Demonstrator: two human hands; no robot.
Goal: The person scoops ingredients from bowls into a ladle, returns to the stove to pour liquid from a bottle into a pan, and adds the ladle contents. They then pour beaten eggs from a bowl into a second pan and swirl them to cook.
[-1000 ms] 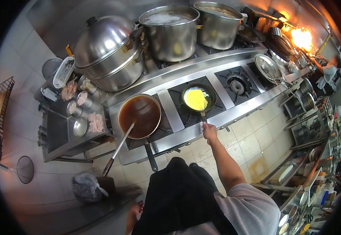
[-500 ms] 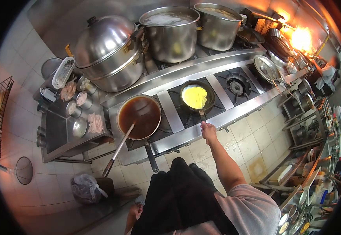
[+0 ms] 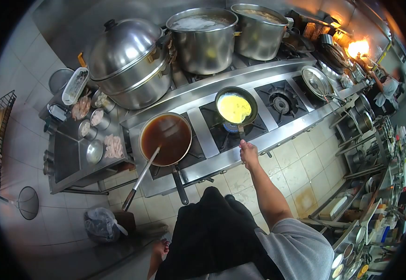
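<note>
My right hand point(image 3: 248, 154) is closed round the end of the handle of a small frying pan point(image 3: 254, 114). Yellow egg point(image 3: 233, 108) lies spread over most of the pan's bottom. The pan is over a stove burner point(image 3: 230, 128), whose blue flame shows at its near edge. At the lower left, low beside the dark apron, my left hand point(image 3: 161, 247) has its fingers curled in; whether they hold anything is hidden. Left of the frying pan, a wide pan of brown liquid point(image 3: 165, 138) sits on the stove with a long-handled ladle point(image 3: 140, 179) resting in it.
Three large pots, one a domed steamer point(image 3: 123, 60), stand along the back. Raw meat pieces point(image 3: 113, 146) and small bowls are on the left counter point(image 3: 67, 168). At the far right a person point(image 3: 389, 88) works near a tall flame point(image 3: 358, 48). Shelves line the right side.
The frying pan has shifted slightly up and back, uncovering the blue flame. The egg has spread wider across the pan. The far flame has shrunk.
</note>
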